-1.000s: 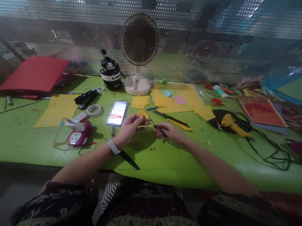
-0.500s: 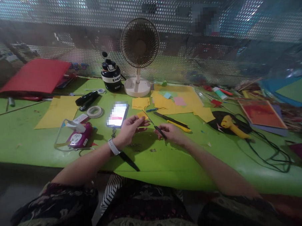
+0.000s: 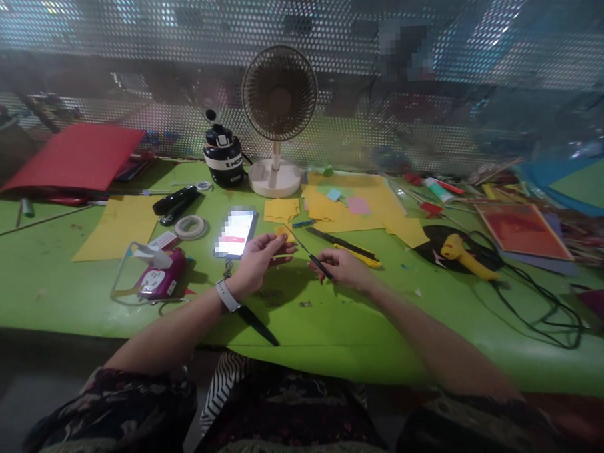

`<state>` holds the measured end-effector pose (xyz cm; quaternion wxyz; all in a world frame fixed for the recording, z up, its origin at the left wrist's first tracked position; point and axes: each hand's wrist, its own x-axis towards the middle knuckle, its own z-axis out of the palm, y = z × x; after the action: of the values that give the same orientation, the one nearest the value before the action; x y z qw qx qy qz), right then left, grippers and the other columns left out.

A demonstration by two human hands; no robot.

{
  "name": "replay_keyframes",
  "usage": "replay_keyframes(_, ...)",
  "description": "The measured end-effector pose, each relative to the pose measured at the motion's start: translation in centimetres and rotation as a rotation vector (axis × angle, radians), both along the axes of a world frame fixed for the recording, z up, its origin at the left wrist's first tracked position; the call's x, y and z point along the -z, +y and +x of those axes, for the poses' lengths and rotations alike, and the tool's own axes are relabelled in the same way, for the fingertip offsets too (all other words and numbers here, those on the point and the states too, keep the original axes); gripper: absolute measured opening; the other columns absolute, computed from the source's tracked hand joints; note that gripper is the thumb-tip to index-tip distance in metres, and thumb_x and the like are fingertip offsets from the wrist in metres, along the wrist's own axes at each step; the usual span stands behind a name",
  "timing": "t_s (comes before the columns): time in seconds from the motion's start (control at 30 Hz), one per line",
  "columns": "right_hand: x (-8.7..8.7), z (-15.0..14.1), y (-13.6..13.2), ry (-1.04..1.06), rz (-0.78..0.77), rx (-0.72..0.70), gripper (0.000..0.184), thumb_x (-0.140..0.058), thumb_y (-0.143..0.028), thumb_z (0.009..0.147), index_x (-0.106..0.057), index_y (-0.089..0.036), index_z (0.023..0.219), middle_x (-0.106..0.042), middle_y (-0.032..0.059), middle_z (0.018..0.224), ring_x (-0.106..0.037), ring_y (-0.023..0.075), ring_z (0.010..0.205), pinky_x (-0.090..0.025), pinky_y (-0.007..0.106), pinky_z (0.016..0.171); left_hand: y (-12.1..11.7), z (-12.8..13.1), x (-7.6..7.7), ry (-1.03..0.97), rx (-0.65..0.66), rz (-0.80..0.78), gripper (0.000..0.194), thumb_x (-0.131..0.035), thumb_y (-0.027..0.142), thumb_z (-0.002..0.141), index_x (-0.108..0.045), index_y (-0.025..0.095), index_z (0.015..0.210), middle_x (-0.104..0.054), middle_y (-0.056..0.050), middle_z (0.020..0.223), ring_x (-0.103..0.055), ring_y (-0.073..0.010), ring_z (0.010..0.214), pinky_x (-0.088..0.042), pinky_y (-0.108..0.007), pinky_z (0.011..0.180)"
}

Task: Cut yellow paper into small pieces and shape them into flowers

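So there's a small yellow paper piece (image 3: 285,235) pinched in the left hand (image 3: 261,258) over the green table (image 3: 306,326), and the right hand (image 3: 341,268) has its fingers wrapped round the dark handles of some scissors (image 3: 309,253), blades angled up at the paper's edge; the two hands are near each other but apart. Just beyond them are a yellow cutter (image 3: 357,255) on the right and a lit phone (image 3: 236,233) on the left, with a round fan (image 3: 279,94) and a black bottle (image 3: 223,156) standing further back, and a yellow glue gun (image 3: 468,256) lies off to the right.
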<state>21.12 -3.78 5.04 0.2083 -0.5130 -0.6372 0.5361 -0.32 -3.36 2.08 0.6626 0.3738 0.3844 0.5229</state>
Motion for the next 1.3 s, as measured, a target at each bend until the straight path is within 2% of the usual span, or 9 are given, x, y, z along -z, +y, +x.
replay_keyframes(0.13,0.2,0.2,0.0,0.000,-0.015,-0.021,0.054,-0.074,-0.067,0.066,-0.062,-0.016,0.080,-0.064,0.0015,0.066,-0.052,0.0111,0.055,-0.035,0.025,0.051,-0.1,0.1,0.0,0.009,0.018,0.017,0.030,-0.078,0.036,0.077,-0.063,0.013,0.088,-0.075,-0.008,0.088,-0.073,-0.0149,0.078,-0.058,-0.030,0.076)
replay_keyframes(0.33,0.3,0.2,-0.1,0.037,-0.017,-0.023,0.053,-0.077,-0.063,0.065,-0.062,-0.015,0.083,-0.065,0.0020,0.072,-0.060,0.0139,0.065,-0.042,0.026,0.058,-0.3,0.2,0.0,0.031,0.079,0.038,0.032,-0.078,0.037,0.077,-0.064,0.012,0.091,-0.075,-0.008,0.085,-0.072,-0.0148,0.076,-0.058,-0.031,0.076)
replay_keyframes(0.6,-0.2,0.0,-0.2,-0.030,0.018,-0.018,0.056,-0.071,-0.069,0.067,-0.062,-0.015,0.081,-0.064,0.0013,0.066,-0.052,0.0109,0.056,-0.035,0.025,0.051,-0.3,0.2,-0.4,0.032,0.042,-0.015,0.030,-0.077,0.036,0.078,-0.062,0.013,0.089,-0.075,-0.008,0.088,-0.073,-0.0166,0.081,-0.058,-0.028,0.073)
replay_keyframes(0.83,-0.3,-0.1,-0.3,-0.037,0.009,-0.009,0.058,-0.069,-0.072,0.068,-0.062,-0.016,0.078,-0.063,0.0016,0.065,-0.048,0.0092,0.051,-0.034,0.024,0.048,0.0,0.0,0.2,0.056,0.007,0.008,0.032,-0.076,0.038,0.078,-0.063,0.013,0.092,-0.075,-0.008,0.088,-0.073,-0.0170,0.083,-0.058,-0.029,0.073)
replay_keyframes(0.97,-0.5,-0.2,-0.4,-0.028,-0.001,-0.007,0.056,-0.072,-0.070,0.066,-0.062,-0.016,0.077,-0.063,0.0016,0.065,-0.050,0.0097,0.053,-0.036,0.024,0.049,0.2,-0.1,0.4,0.052,0.006,0.024,0.033,-0.078,0.038,0.077,-0.064,0.012,0.091,-0.075,-0.008,0.085,-0.073,-0.0161,0.079,-0.058,-0.027,0.072)
replay_keyframes(1.13,-0.2,-0.1,-0.3,0.003,-0.020,-0.022,0.055,-0.073,-0.068,0.067,-0.061,-0.016,0.080,-0.066,0.0030,0.070,-0.057,0.0126,0.061,-0.039,0.025,0.053,-0.1,0.1,0.0,0.055,0.062,0.011,0.033,-0.079,0.038,0.076,-0.065,0.011,0.090,-0.075,-0.009,0.082,-0.074,-0.0159,0.075,-0.058,-0.027,0.071)
replay_keyframes(1.3,0.5,0.2,-0.1,-0.013,0.022,-0.035,0.054,-0.069,-0.068,0.071,-0.062,-0.016,0.080,-0.065,0.0021,0.070,-0.054,0.0111,0.058,-0.037,0.024,0.051,-0.3,0.2,-0.5,0.047,0.049,-0.018,0.031,-0.079,0.036,0.075,-0.065,0.011,0.089,-0.075,-0.009,0.084,-0.073,-0.0155,0.076,-0.059,-0.026,0.071)
